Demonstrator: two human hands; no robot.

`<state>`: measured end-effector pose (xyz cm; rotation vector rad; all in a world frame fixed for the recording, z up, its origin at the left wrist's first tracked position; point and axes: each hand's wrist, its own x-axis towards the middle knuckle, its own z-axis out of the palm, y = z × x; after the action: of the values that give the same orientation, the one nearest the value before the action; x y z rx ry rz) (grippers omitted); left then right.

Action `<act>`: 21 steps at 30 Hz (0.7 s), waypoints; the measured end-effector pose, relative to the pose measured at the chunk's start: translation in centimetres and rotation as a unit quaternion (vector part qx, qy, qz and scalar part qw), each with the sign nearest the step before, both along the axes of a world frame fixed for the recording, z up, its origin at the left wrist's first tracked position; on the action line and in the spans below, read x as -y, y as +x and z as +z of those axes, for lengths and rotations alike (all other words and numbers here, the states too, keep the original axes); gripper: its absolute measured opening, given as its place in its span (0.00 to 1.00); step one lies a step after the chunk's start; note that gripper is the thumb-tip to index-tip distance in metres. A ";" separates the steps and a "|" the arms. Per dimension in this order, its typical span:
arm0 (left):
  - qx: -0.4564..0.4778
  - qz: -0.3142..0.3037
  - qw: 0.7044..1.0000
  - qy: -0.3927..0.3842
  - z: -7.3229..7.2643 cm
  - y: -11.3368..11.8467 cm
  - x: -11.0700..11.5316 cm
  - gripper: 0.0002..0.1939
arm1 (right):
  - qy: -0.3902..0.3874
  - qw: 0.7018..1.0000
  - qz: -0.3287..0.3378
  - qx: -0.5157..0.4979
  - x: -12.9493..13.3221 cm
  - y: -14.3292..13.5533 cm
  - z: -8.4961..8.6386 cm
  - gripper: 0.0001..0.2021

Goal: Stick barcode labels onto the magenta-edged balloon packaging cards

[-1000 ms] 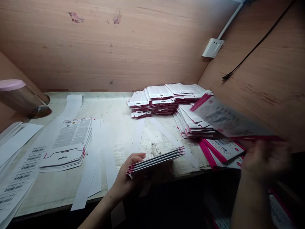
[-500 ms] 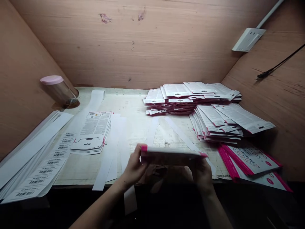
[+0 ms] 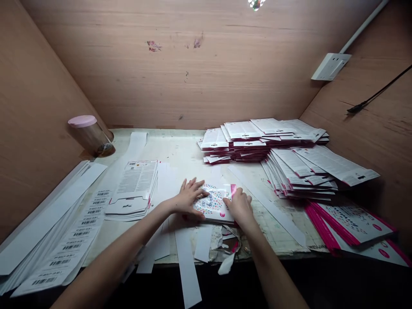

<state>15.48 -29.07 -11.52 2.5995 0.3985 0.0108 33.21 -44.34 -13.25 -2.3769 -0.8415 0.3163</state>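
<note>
A small stack of white and pink printed card sleeves [image 3: 212, 204] lies on the table in front of me, the coloured dot pattern facing up. My left hand [image 3: 190, 199] rests on its left part, fingers spread. At its right edge my right hand [image 3: 240, 206] is closed, the thumb on the top face and the other fingers curled by the side. To the left is a neat pile of card sleeves [image 3: 133, 189] with their text side up. White paper strips [image 3: 188, 266] lie under and in front of the stack, some hanging over the table edge.
Large piles of sleeves [image 3: 247, 131] stand at the back right, with a leaning pile [image 3: 302, 171] before them and pink-edged sleeves [image 3: 354, 223] nearer. Barcode label sheets [image 3: 80, 234] lie at left. A pink-lidded jar [image 3: 92, 135] stands back left. The front table edge has torn paper [image 3: 227, 262].
The sleeves were held up on edge between both hands and now lie flat on the table. My left hand has spread over them. The camera view has shifted slightly.
</note>
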 end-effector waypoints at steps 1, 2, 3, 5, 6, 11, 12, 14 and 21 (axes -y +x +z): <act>-0.021 -0.027 0.999 0.003 0.0 0.0 -0.3 0.42 | -0.002 0.999 0.014 0.030 -0.7 0.3 0.5 0.21; -0.033 -0.037 0.999 0.009 0.0 0.1 -0.6 0.45 | -0.007 0.998 0.037 0.056 -1.7 0.7 1.1 0.23; -0.039 -0.040 0.998 0.018 0.0 0.1 -0.8 0.47 | -0.013 0.995 0.068 0.074 -3.0 1.3 1.6 0.23; -0.046 -0.049 0.997 0.037 0.0 0.3 -0.9 0.50 | -0.027 0.989 0.128 0.075 -6.2 2.8 2.4 0.18; -0.047 -0.053 0.996 0.044 -0.1 0.3 -0.9 0.53 | -0.031 0.987 0.146 0.058 -7.8 3.6 2.6 0.16; -0.017 -0.055 0.996 0.064 -0.7 0.2 -0.6 0.55 | -0.037 0.984 0.173 -0.010 -12.7 6.1 2.4 0.17; -0.008 -0.053 0.996 0.067 -0.9 0.1 -0.6 0.54 | -0.031 0.983 0.179 -0.020 -12.7 6.2 2.5 0.15; 0.005 -0.052 0.996 0.070 -1.4 0.0 -0.6 0.51 | -0.006 0.980 0.197 -0.033 -11.8 5.8 3.0 0.12; 0.035 -0.014 0.998 0.045 -1.8 0.0 -0.3 0.66 | 0.153 0.950 0.272 -0.007 -3.7 -1.0 2.7 0.16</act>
<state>15.44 -28.74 -13.36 2.6838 0.3430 0.1116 32.18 -40.63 -10.51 -1.8251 -1.4232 0.3853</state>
